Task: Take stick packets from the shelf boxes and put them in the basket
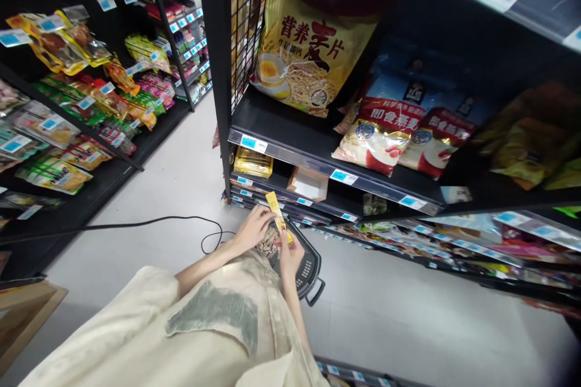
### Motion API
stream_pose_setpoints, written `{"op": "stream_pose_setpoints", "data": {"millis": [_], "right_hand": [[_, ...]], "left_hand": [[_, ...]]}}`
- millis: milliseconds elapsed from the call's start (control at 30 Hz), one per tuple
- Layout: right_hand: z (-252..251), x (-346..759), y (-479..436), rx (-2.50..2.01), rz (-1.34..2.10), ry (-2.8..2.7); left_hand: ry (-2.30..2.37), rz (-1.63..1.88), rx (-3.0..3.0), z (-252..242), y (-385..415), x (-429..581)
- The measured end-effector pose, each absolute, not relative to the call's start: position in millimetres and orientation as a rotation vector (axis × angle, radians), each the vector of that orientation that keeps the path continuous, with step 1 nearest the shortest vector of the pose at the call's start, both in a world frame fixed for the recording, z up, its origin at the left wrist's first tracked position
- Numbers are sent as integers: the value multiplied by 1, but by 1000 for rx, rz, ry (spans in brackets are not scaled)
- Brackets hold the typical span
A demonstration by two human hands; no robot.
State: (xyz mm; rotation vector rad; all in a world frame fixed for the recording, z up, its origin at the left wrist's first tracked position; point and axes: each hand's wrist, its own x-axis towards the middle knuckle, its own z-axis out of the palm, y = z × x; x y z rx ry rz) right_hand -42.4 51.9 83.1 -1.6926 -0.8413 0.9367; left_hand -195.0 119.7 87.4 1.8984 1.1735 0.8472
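A slim yellow stick packet (273, 201) is held upright and slightly tilted in front of my body. My right hand (292, 255) pinches its lower end between thumb and fingers. At the packet's left side, my left hand (258, 227) has its fingers bent and closed against the edge. Beneath both hands is a dark grey basket-like object (313, 259) with perforations and a handle on its near right side. Part of it is hidden by my hands and my cream jacket (218, 314). Any print on the packet is too small to read.
To the right stands a black shelf (290, 133) with a large oatmeal bag (313, 42) and smaller red-and-white bags (385, 127). Another rack (113, 151) holds snack packs at left. A black cable (149, 221) crosses the floor. A cardboard box (45, 308) sits at lower left.
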Motion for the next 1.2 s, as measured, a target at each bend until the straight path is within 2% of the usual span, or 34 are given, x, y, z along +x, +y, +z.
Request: {"op": "stream_pose_setpoints", "data": {"millis": [133, 267, 400, 533, 733, 800, 967, 1200], "right_hand": [[79, -43, 51, -1658, 979, -838], [68, -44, 47, -1674, 956, -840], [61, -42, 46, -1598, 1020, -732], [61, -39, 46, -1572, 1039, -674], [49, -34, 31, -1656, 1028, -690], [44, -34, 23, -1674, 1037, -698], [37, -37, 7, -1707, 1082, -721], [41, -37, 3, -1736, 1102, -698]], "left_hand": [[846, 626, 2345, 76, 132, -205], [624, 493, 2440, 70, 144, -207], [612, 465, 2468, 69, 156, -206], [785, 522, 2454, 71, 192, -208], [1100, 854, 2395, 84, 279, -218], [1316, 784, 2346, 83, 304, -223], [1852, 299, 2064, 61, 338, -232], [1903, 313, 2074, 26, 326, -216]]}}
